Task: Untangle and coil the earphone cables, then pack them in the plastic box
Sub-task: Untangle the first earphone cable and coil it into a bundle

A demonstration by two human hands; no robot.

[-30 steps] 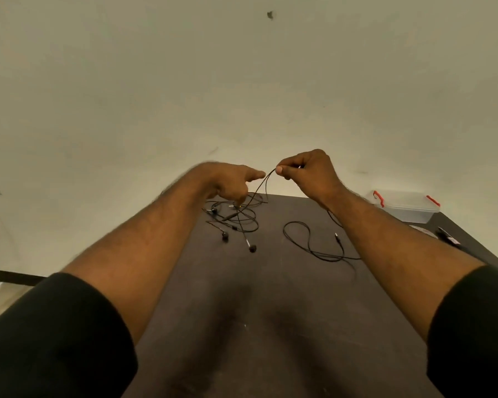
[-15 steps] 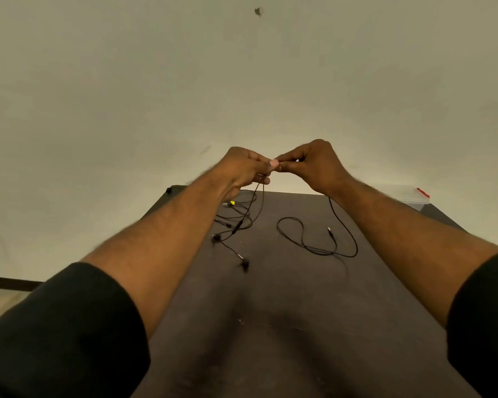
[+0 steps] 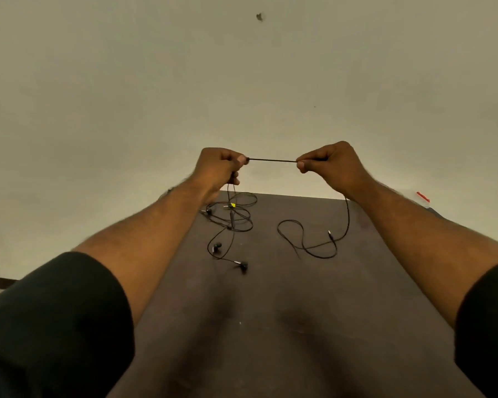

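Note:
A black earphone cable [image 3: 272, 160] is stretched taut and level between my two raised hands. My left hand [image 3: 220, 168] pinches one end of that span; the cable drops from it into a tangled heap [image 3: 235, 215] of black cables with a yellow tag on the dark table [image 3: 270, 326]. Two earbuds [image 3: 243, 264] lie in front of the heap. My right hand [image 3: 332, 165] pinches the other end, and the cable hangs from it to a loose loop with the plug [image 3: 330, 234] on the table. Only a red clip of the plastic box [image 3: 423, 197] shows at the right.
A plain pale wall stands right behind the table's far edge. My bare forearms and black sleeves fill the lower corners of the view. The table's left edge runs under my left arm.
My hands, touching half a second ago, have pulled apart sideways and risen a little, drawing a straight length of cable between them. The earbuds have shifted slightly on the table.

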